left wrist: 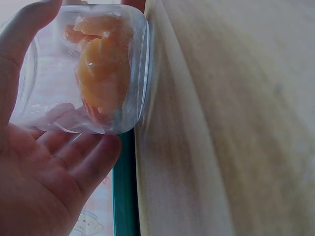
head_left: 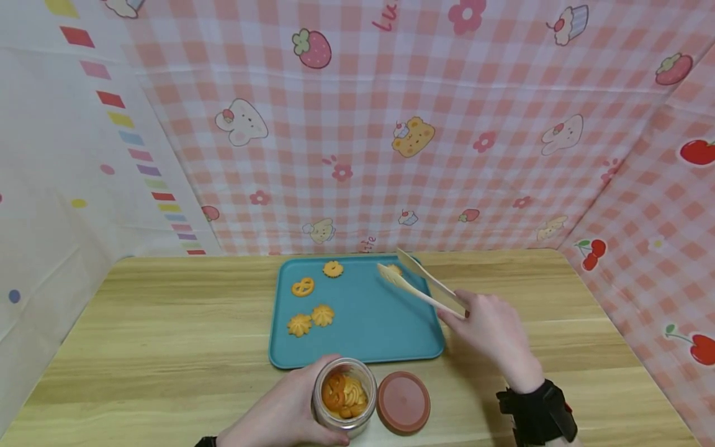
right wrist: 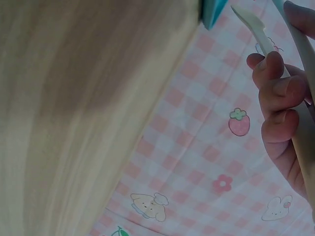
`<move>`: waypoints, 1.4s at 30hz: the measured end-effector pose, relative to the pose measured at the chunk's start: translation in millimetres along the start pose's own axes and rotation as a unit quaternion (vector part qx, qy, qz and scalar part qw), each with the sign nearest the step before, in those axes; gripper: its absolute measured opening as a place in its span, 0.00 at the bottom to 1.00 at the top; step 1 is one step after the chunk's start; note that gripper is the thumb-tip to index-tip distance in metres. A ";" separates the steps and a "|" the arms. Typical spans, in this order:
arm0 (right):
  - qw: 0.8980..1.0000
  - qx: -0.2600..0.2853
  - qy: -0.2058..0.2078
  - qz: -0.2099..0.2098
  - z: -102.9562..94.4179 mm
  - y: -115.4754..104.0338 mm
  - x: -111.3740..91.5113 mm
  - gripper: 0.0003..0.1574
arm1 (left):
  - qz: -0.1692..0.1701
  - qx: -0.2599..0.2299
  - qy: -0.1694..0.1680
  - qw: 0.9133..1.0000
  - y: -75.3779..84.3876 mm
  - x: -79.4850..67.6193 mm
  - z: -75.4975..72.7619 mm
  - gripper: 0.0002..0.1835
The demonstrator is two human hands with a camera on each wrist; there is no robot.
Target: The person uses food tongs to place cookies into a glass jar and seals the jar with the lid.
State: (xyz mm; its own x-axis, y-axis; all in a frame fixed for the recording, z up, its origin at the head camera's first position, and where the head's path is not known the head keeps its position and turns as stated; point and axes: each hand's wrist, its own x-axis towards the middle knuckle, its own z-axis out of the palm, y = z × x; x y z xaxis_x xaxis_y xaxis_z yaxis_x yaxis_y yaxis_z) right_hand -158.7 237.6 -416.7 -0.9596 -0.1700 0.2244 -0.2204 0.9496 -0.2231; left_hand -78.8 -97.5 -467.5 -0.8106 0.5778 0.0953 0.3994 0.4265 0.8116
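- Where the wood-grain table (head_left: pixel 167 323) ends at the back, a pink-and-white checked cloth (head_left: pixel 357 136) rises, printed with strawberries, flowers, cupcakes and animal faces.
- At the left stands a white cloth (head_left: pixel 56 186) with coloured dots; at the right, a checked side cloth (head_left: pixel 665 267) bears red cherries.
- The blue tray (head_left: pixel 374 326) lies flat on the table, its far edge near the backdrop.
- Its left part carries a pretzel (head_left: pixel 303 287), a ring biscuit (head_left: pixel 333 269) and two fluted biscuits (head_left: pixel 322 315) side by side; another biscuit (head_left: pixel 394 269) lies near the far right corner.
- The left hand (head_left: pixel 301 403) grips a clear jar (head_left: pixel 372 388) with biscuits inside, just in front of the tray.
- A brownish-red lid (head_left: pixel 403 402) lies on the wood just beside it.
- The right hand (head_left: pixel 494 329) holds pale tongs (head_left: pixel 413 290), tips spread near the far right biscuit.
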 end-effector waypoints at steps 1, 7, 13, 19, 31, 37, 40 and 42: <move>1.000 0.002 -0.005 0.002 1.4 0.4 0.5 0.19 | -0.001 -0.001 0.000 1.000 0.1 -0.1 0.0 0.48; 0.999 0.013 -0.034 0.014 7.9 1.7 1.5 0.26 | -0.007 -0.001 -0.001 1.000 0.8 -0.2 -0.3 0.48; 0.999 0.015 -0.038 0.020 10.5 2.3 1.5 0.26 | -0.009 -0.001 -0.004 1.000 0.8 -0.4 -0.5 0.48; 0.999 0.020 -0.036 0.016 11.9 3.2 1.3 0.26 | -0.012 -0.002 -0.008 1.000 0.6 -0.3 -0.8 0.48; 1.000 0.011 -0.013 -0.014 14.0 4.7 1.2 0.18 | -0.013 0.001 -0.009 1.000 -0.4 -0.6 -0.6 0.48; 1.000 0.009 -0.007 -0.025 11.7 5.2 1.0 0.20 | -0.015 -0.002 -0.010 1.000 0.7 -0.3 -1.0 0.48; 1.000 0.010 -0.007 -0.028 10.5 5.2 0.9 0.20 | -0.014 0.000 -0.009 1.000 0.8 -0.3 -1.0 0.48; 0.999 0.008 -0.007 -0.030 9.8 5.3 0.6 0.21 | -0.016 0.000 -0.010 1.000 1.0 -0.4 -1.0 0.48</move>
State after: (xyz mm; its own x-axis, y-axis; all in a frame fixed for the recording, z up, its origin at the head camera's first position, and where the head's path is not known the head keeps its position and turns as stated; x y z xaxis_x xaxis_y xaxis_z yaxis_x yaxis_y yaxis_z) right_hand -162.2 240.0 -427.0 -0.9470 -0.2305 0.2238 -0.2802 0.9333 -0.2245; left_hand -78.5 -98.0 -466.2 -0.8136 0.5785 0.0577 0.3740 0.4448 0.8138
